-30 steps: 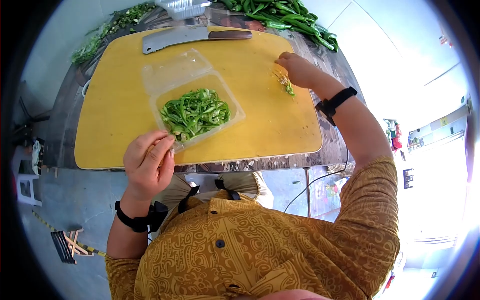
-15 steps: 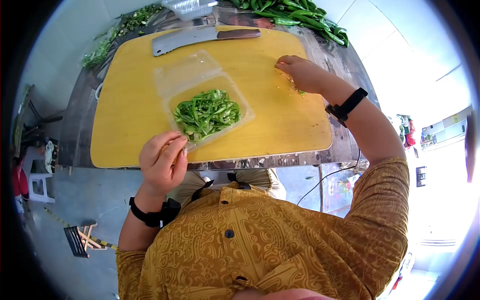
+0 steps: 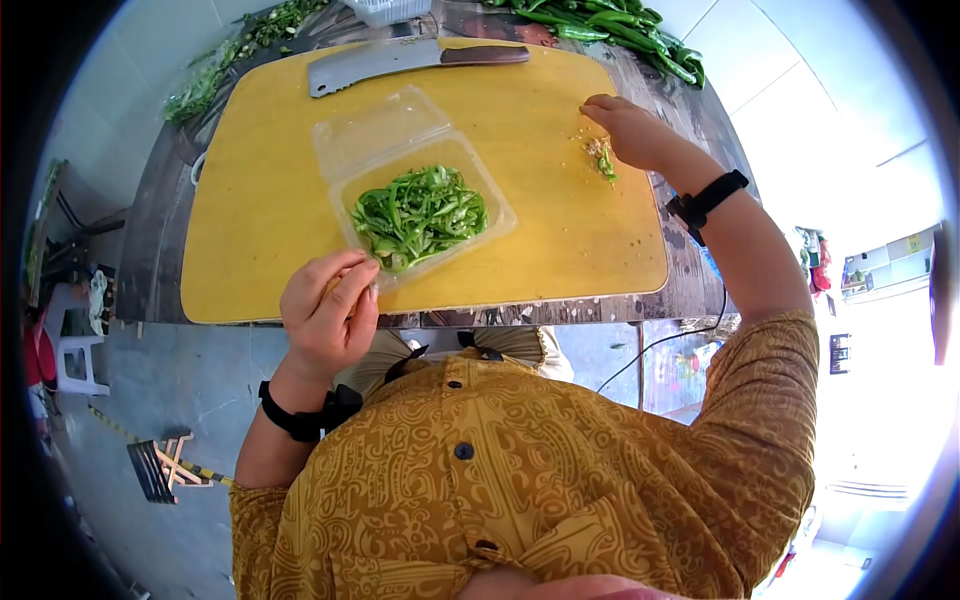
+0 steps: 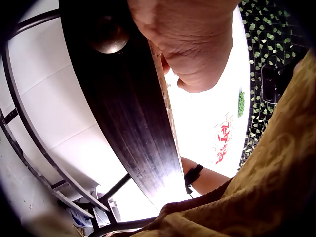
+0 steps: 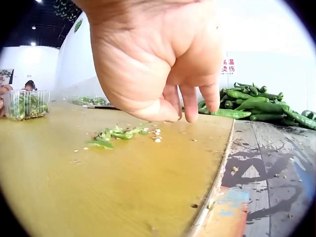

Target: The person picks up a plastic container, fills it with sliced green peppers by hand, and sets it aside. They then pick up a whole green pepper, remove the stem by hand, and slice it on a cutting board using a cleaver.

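Observation:
A clear plastic clamshell box (image 3: 500, 205) stands with its lid (image 3: 385, 130) folded back on the yellow cutting board (image 3: 260, 220). Sliced green pepper (image 3: 420, 215) fills its base. My left hand (image 3: 335, 305) pinches the near left corner of the box between thumb and fingers. Toward the far right of the board, my right hand (image 3: 640, 135) hangs palm down over the surface, its fingers pointing down with nothing visible between them. Just beside it lies a small heap of pepper scraps and pale seeds (image 5: 118, 134). The left wrist view hides the left fingertips.
A cleaver (image 3: 380, 68) lies along the board's far edge. Whole green peppers (image 3: 620, 30) are piled behind at the right. Cut pepper pieces (image 3: 240, 50) lie at the far left, near a stack of clear trays (image 3: 390, 8). The table edge (image 4: 133, 103) runs below my left hand.
My right hand dipped over the scraps and has lifted back toward the far right, uncovering them. The left hand keeps its hold on the box corner. The head view has shifted slightly.

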{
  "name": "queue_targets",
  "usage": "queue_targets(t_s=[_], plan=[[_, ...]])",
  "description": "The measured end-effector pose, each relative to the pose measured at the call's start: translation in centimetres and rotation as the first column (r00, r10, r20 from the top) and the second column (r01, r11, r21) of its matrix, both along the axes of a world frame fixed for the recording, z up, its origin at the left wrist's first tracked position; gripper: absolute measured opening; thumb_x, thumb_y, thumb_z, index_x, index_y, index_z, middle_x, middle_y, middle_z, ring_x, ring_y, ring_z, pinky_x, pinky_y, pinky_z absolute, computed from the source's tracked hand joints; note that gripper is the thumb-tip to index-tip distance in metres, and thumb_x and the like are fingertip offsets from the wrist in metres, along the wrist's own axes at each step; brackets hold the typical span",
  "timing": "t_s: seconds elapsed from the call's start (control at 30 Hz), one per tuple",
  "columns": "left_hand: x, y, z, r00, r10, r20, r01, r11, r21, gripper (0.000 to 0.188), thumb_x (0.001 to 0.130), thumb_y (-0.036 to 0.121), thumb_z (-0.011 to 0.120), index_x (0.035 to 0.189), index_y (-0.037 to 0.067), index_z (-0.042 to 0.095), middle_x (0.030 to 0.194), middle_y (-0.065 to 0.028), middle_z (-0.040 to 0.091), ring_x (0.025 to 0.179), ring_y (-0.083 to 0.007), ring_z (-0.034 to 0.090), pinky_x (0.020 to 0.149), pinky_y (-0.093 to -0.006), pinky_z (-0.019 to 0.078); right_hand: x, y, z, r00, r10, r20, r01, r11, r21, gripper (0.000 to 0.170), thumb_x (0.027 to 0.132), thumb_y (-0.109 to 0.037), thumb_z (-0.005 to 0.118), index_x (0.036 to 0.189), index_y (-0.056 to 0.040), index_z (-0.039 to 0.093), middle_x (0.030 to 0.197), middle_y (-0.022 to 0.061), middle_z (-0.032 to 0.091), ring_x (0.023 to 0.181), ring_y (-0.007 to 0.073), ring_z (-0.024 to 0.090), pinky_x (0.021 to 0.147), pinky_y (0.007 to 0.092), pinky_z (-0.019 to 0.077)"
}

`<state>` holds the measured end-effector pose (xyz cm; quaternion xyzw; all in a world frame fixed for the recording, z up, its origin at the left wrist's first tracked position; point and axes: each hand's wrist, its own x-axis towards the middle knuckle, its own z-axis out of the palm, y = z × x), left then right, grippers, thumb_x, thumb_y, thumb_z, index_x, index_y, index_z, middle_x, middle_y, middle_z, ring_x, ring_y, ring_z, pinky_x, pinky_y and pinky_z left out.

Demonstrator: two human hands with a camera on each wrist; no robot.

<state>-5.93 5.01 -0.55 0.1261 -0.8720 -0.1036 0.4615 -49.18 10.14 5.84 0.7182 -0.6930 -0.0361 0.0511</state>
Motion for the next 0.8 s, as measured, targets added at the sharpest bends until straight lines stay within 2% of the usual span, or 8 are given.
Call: queue_targets(t_s=[0.1,0.2,0.4,0.57,0.7,0.8], plan=[[0.0,0.0,0.0,1.000,0.001,0.007,-0.001,1.000,-0.007,0.025,0.075,-0.005,0.063,0.100,-0.002,0.065,0.105,-0.0174,0.061,0.087,-0.0273,0.063,0.073,-0.0320,0.0525,0.1,0.3,0.0,0.999,-0.049,-0.001,0.049,0.995,0.084,0.049,0.079,0.011,0.047,0.126,-0.0017,0.053,0.131,0.0130,0.050,0.120,0.0321,0.048,0.098,0.0376,0.0434],[0.0,0.0,0.0,1.000,0.000,0.013,0.000,1.000,-0.005,0.026,0.075,-0.005,0.063,0.100,-0.002,0.065,0.106,-0.0176,0.061,0.088,-0.0275,0.063,0.074,-0.0322,0.0526,0.4,1.9,0.1,1.000,0.024,-0.001,-0.024,0.997,0.074,0.047,0.077,0.010,0.051,0.123,-0.0007,0.054,0.123,0.0137,0.053,0.115,0.0330,0.051,0.097,0.0377,0.0447],[0.0,-0.1,-0.3,1.000,-0.009,-0.002,0.009,1.000,0.003,0.027,0.075,-0.006,0.061,0.101,-0.002,0.065,0.106,-0.0178,0.061,0.088,-0.0276,0.063,0.074,-0.0323,0.0530,1.3,4.4,0.1,0.996,0.078,0.034,-0.079,0.997,0.023,0.044,0.079,0.011,0.045,0.120,0.0005,0.056,0.123,0.0147,0.054,0.114,0.0336,0.052,0.096,0.0381,0.0447],[-0.1,-0.1,-0.2,1.000,-0.016,-0.007,0.016,1.000,-0.016,0.028,0.075,-0.007,0.061,0.102,-0.002,0.065,0.106,-0.0177,0.061,0.087,-0.0268,0.063,0.074,-0.0319,0.0531,-1.2,3.1,-0.6,0.995,-0.071,0.068,0.072,0.997,-0.007,0.034,0.082,0.006,0.047,0.111,-0.0005,0.062,0.114,0.0157,0.059,0.101,0.0338,0.058,0.090,0.0384,0.0475],[-0.1,-0.1,-0.2,1.000,-0.009,-0.006,0.009,1.000,-0.013,0.028,0.075,-0.007,0.061,0.102,-0.002,0.065,0.106,-0.0175,0.061,0.087,-0.0267,0.063,0.073,-0.0316,0.0530,-0.1,2.2,-0.7,0.988,-0.142,0.057,0.142,0.990,0.005,0.025,0.084,-0.001,0.052,0.105,-0.0031,0.066,0.106,0.0149,0.063,0.093,0.0326,0.061,0.083,0.0393,0.0495],[-0.1,0.0,-0.2,1.000,-0.004,-0.008,0.004,1.000,-0.010,0.028,0.075,-0.007,0.061,0.102,-0.002,0.065,0.106,-0.0174,0.061,0.087,-0.0266,0.063,0.073,-0.0316,0.0530,2.0,2.0,0.1,0.973,-0.146,0.177,0.141,0.989,0.039,0.021,0.085,-0.003,0.055,0.101,-0.0035,0.068,0.099,0.0141,0.065,0.089,0.0320,0.062,0.080,0.0388,0.0505]])
